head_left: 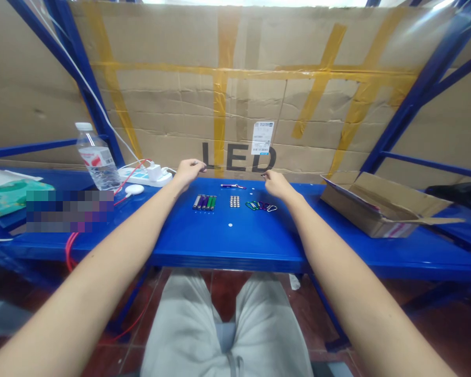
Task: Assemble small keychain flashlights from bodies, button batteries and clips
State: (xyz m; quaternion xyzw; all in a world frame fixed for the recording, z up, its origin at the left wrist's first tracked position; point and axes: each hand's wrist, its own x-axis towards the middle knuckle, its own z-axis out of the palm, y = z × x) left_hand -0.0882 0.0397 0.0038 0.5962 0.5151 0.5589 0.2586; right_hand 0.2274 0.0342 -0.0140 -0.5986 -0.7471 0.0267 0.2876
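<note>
My left hand [190, 173] is above the back left of the blue table [220, 241], its fingers curled together; any small thing in them cannot be made out. Opposite it, my right hand [278, 185] has its fingers pinched at the table's back edge, with a tiny dark spot at the fingertips too small to name. Between the hands lies a slim purple-and-silver pen-like piece [233, 186]. In front of it sit a row of silver, purple and green metal tubes [204, 202], a grid of small silver button cells [234, 201], and several coloured carabiners [261, 206].
An open cardboard box [377, 214] stands on the right. To the left are a water bottle [98, 159], a white power strip [160, 178], red cables [70, 251] and a green tissue pack [15, 193]. A large taped carton [180, 104] walls off the back.
</note>
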